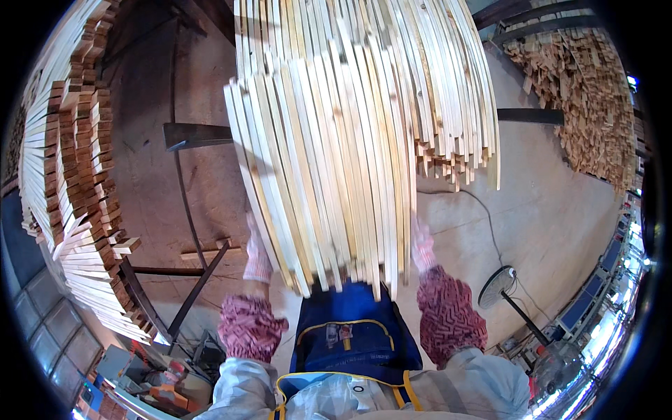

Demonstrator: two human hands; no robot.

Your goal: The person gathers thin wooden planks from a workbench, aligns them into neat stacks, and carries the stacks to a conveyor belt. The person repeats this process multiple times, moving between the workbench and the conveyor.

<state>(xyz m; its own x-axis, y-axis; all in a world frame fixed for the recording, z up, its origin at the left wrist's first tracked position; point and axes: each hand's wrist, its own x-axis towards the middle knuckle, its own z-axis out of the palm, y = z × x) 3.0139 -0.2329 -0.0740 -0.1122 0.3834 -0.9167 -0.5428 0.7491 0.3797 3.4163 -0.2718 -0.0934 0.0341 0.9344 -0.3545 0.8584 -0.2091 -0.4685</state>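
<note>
A wide layer of long, pale wooden strips (329,168) lies lengthwise in front of me, its near ends uneven and just above my blue apron (343,343). My left hand (257,255), in a pale pink glove, is closed against the left edge of this layer. On the opposite edge, my right hand (422,245) wears a matching glove and clasps the strips from the right. The fingertips of both hands are hidden beside or beneath the wood. Beyond and to the right, more strips (455,84) lie stacked, partly under the near layer.
Dark metal bars (199,135) stick out on both sides of the stack. A tall pile of wooden strips (77,175) stands at left, above a metal frame (192,294). Another wood pile (588,105) is at far right. A round fan (497,285) and a cable (483,206) are on the right.
</note>
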